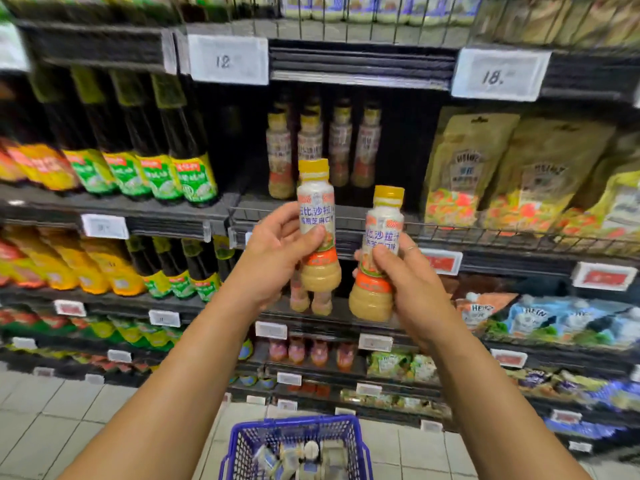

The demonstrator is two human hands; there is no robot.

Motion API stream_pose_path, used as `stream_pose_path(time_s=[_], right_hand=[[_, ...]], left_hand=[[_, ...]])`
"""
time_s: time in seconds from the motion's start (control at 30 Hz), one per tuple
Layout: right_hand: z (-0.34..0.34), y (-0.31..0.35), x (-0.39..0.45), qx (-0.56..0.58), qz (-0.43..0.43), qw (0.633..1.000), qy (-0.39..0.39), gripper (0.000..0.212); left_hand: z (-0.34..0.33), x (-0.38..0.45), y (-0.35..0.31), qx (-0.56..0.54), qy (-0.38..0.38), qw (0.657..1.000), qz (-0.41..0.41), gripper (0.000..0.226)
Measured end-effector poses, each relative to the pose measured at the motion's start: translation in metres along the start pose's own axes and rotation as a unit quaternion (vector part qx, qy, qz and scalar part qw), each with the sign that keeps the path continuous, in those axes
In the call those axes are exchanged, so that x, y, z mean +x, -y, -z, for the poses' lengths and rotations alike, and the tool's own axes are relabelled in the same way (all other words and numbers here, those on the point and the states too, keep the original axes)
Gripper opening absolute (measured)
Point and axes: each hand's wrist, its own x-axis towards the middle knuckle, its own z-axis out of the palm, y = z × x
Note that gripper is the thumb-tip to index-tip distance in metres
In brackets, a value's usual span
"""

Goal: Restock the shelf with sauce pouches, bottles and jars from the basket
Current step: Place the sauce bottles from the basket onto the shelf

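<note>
Down at the bottom edge sits the blue wire basket (294, 441) on the tiled floor (62, 403), with a few more pouches and a bottle inside, too blurry to name properly. Up from that, both bare arms reach forward and each hand has its own salad dressing bottle. Left hand (277, 251) is wrapped around the middle of the left dressing bottle (317, 226), thumb across the label, bottle upright with its yellow cap up. Right hand (398, 275) grips the right dressing bottle (379, 254) the same way, held a bit lower and tilted slightly, and there's a ring on one finger. The two bottles are side by side, close but not touching.

Behind them is the black shelf (346, 209) with a wire front rail, and further back on it stand matching dressing bottles (323, 147) in a small cluster. Right of those are tan Heinz pouches (502, 171), left are dark sauce bottles (159, 140) with green labels. White price tags (500, 74) reading 12 and 18 hang on the shelf edge above. Everything at the far edges is pretty smeared
</note>
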Motion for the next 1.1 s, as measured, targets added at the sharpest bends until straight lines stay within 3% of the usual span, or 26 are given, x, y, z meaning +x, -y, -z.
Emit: stream_pose_path(time_s=[0.23, 0.43, 0.6, 0.7, 0.8, 1.0, 1.1], right_hand=[[-0.019, -0.006, 0.039, -0.023, 0.023, 0.997, -0.077, 0.059], [-0.015, 0.013, 0.072, -0.022, 0.057, 0.994, -0.091, 0.051], [0.006, 0.042, 0.108, -0.045, 0.077, 0.992, -0.085, 0.031], [0.019, 0.052, 0.128, -0.088, 0.067, 0.988, -0.11, 0.044], [0.03, 0.051, 0.145, -0.133, 0.042, 0.982, -0.125, 0.057], [0.048, 0.035, 0.167, -0.25, 0.044, 0.957, -0.137, 0.038], [0.05, 0.029, 0.173, -0.295, 0.047, 0.945, -0.131, 0.039]], left_hand=[[0.042, 0.062, -0.01, 0.074, 0.039, 0.995, -0.045, 0.046], [0.039, 0.102, -0.018, 0.11, 0.064, 0.99, -0.055, 0.041], [0.015, 0.129, -0.027, 0.145, 0.018, 0.988, -0.047, 0.038], [0.006, 0.141, -0.028, 0.266, -0.025, 0.962, -0.051, 0.018], [-0.004, 0.146, -0.025, 0.373, -0.057, 0.924, -0.059, 0.019], [-0.021, 0.154, -0.001, 0.458, -0.095, 0.882, -0.059, 0.039], [-0.025, 0.159, 0.007, 0.46, -0.077, 0.884, -0.047, 0.026]])
